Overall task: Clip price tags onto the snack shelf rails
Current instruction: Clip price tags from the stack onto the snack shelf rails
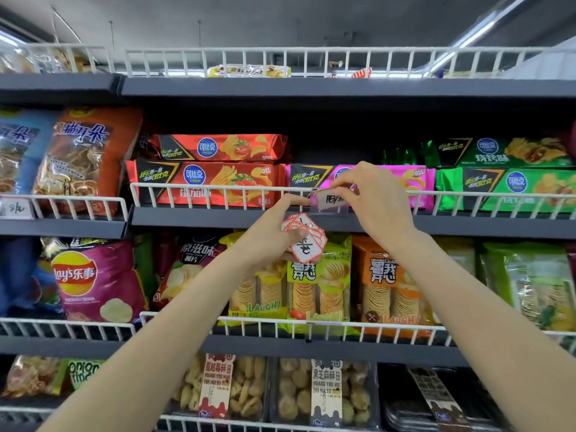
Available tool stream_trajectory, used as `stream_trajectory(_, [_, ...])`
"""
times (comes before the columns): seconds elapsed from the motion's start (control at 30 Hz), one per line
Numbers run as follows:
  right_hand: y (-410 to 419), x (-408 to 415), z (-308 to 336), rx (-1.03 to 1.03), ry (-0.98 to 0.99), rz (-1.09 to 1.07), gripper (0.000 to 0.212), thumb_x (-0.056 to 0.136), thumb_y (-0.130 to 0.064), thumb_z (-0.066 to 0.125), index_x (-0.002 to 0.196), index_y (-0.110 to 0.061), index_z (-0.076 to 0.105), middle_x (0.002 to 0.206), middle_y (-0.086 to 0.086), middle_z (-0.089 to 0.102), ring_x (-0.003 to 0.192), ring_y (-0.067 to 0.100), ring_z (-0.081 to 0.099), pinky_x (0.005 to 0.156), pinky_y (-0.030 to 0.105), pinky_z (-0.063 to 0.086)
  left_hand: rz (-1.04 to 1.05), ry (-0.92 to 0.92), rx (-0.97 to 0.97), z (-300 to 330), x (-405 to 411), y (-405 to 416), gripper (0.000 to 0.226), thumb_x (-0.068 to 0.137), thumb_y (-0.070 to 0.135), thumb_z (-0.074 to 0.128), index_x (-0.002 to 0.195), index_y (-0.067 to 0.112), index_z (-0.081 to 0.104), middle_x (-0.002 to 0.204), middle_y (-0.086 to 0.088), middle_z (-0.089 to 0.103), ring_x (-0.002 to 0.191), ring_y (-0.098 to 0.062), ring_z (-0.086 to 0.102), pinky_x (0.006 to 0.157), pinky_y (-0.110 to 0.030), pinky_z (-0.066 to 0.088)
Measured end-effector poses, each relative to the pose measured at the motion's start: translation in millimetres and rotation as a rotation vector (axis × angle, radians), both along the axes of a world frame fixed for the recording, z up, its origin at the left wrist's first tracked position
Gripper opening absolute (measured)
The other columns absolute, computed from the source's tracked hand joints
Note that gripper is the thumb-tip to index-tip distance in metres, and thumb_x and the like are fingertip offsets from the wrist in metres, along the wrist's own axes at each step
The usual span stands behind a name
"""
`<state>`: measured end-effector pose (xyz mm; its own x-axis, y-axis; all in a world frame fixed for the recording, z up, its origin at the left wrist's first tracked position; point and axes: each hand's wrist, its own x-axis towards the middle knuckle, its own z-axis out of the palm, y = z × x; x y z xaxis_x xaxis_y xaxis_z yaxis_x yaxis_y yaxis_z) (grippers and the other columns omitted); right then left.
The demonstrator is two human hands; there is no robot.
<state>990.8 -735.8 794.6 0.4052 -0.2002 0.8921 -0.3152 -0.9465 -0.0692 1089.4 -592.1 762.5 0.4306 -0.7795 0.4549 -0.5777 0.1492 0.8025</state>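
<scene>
Currently the shelving (311, 88) fills the view, each tier fronted by a white wire rail (218, 190) with snack packs (212, 182) stacked behind it. At the middle tier, the right hand (378, 198) pinches a tag (330, 199) in its clear holder against the rail, in front of a pink pack (405, 182); its fingers are closed narrowly on the tag's top edge. The left hand (271, 235) grips a fanned stack (307, 236) of spare tags just below, with its forefinger extended to touch the tag's left edge. Whether the clip is fully seated on the wire cannot be determined; the holder's lower edge appears to rest near the shelf lip (249, 219). Risks, in descending order: releasing before the clip locks would likely let the tag drop onto the tier below or behind the rail; uneven pressure from the two hands may leave the tag tilted or caught on a vertical wire; the loosely fanned stack may slip and scatter, since the left hand is doing two jobs at once; and the handwritten card could slide out of the holder if pinched off-centre.
</scene>
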Motion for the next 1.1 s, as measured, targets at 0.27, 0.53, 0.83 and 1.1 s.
stream_trajectory(0.27, [1,-2,-13,-0.251,0.088,-0.183,0.027,0.086,-0.017,0.065,0.112,-0.014,0.061,0.1,0.009,0.065,0.092,0.025,0.057,0.053,0.033,0.049,0.007,-0.008,-0.002,-2,0,-4,0.041,0.094,0.007,0.051,0.128,0.03,0.042,0.119,0.005,0.045,0.088,-0.013,0.065,0.065,-0.026,0.06])
stream_trajectory(0.53, [2,2,-19,-0.259,-0.036,-0.117,0.017,0.073,-0.006,0.077,0.088,-0.003,0.07,0.085,0.013,0.064,0.077,0.026,0.061,0.047,0.024,0.041,-0.003,0.05,-0.026,-4,4,-10,0.038,0.094,0.006,0.051,0.126,0.025,0.045,0.115,-0.004,0.056,0.08,-0.013,0.069,0.061,-0.025,0.059])
stream_trajectory(0.83, [-2,6,-14,-0.303,0.008,-0.184,0.021,0.08,-0.013,0.071,0.096,-0.01,0.058,0.083,0.008,0.061,0.068,0.022,0.057,0.038,0.022,0.034,-0.028,0.05,-0.042,-6,6,-9,0.039,0.094,0.007,0.052,0.126,0.026,0.045,0.105,0.01,0.052,0.066,-0.002,0.069,0.055,-0.019,0.055])
stream_trajectory(1.1, [3,5,-19,-0.309,0.061,-0.252,0.032,0.065,-0.006,0.082,0.09,-0.005,0.062,0.084,0.012,0.059,0.064,0.021,0.055,0.041,0.018,0.027,-0.009,0.016,-0.035,-7,7,-9,0.04,0.094,0.009,0.053,0.127,0.028,0.044,0.101,0.015,0.05,0.08,-0.011,0.067,0.064,-0.025,0.059])
